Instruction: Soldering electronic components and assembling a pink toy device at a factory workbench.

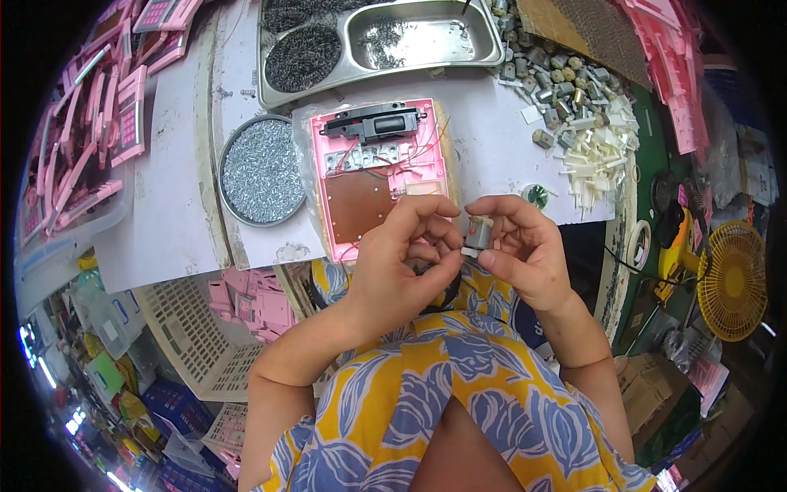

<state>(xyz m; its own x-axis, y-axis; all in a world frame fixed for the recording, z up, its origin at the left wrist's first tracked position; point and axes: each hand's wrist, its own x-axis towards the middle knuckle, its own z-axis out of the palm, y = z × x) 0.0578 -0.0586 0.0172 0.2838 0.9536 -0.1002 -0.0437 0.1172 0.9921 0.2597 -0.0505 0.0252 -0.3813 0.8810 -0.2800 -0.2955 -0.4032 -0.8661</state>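
In front of my chest, my right hand (525,250) pinches a small silver motor (478,234) between thumb and fingers. A white piece (470,252) sits at the motor's lower end. My left hand (414,254) is right beside it, fingers curled and thumb tip close to the white piece; what those fingers hold, if anything, is hidden. Just beyond my hands lies an open pink plastic housing (438,139) on a padded mat. Inside it are a black mechanism (381,123), a brown board (357,205) and red wires. My left hand overlaps its near edge.
Left of the housing stands a round dish of small screws (262,172). A metal tray (426,41) with dark springs or screws is behind. Right lie piled motors (566,82) and white plastic parts (594,156). Pink cases (90,131) stack far left; a crate (193,336) stands below; a yellow fan (732,279) is right.
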